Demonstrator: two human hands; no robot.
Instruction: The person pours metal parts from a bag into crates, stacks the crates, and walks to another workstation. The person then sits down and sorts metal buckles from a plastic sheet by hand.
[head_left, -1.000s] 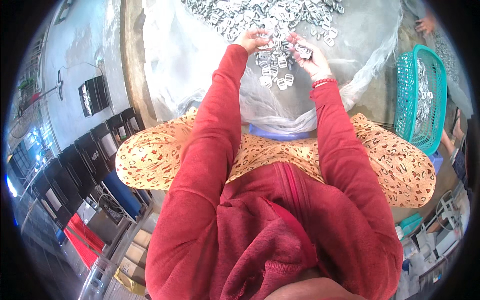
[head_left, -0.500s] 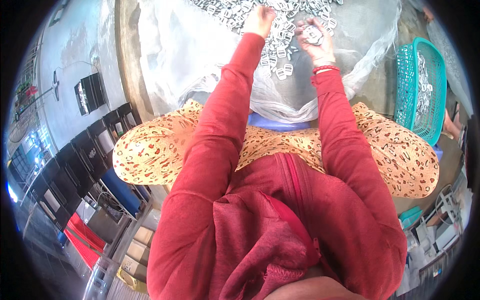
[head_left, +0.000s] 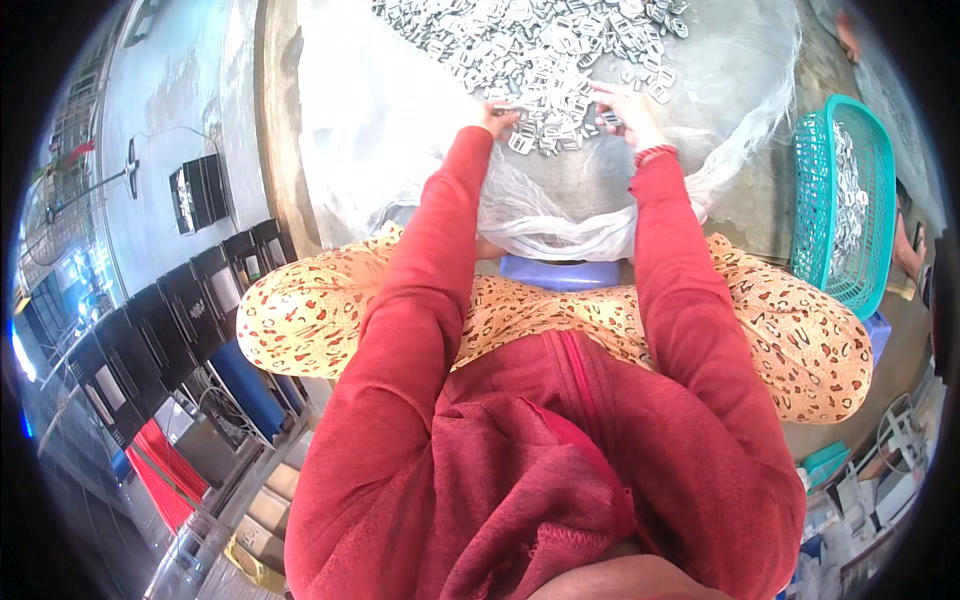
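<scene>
A spread heap of small grey-and-white strap buckles (head_left: 545, 60) lies on a clear plastic sheet (head_left: 370, 120) in front of me. At the heap's near left edge is my left hand (head_left: 497, 118), its fingers apart and pointing right toward the buckles. My right hand (head_left: 626, 112) is at the near right edge, palm turned inward. Greyish buckles (head_left: 608, 118) show between its curled fingers and thumb; how many I cannot tell. A few buckles lie between the two hands.
To the right stands a teal plastic basket (head_left: 880, 200) with buckles in it. A blue-violet stool (head_left: 560, 274) shows by my legs. Black chairs (head_left: 160, 310) line the left side, near a wall. Part of another person's foot (head_left: 908, 250) appears beyond the basket.
Both hands have come nearer to me. My right hand has turned from palm up, showing a clump of buckles, to palm inward. More buckles lie at the heap's near edge.
</scene>
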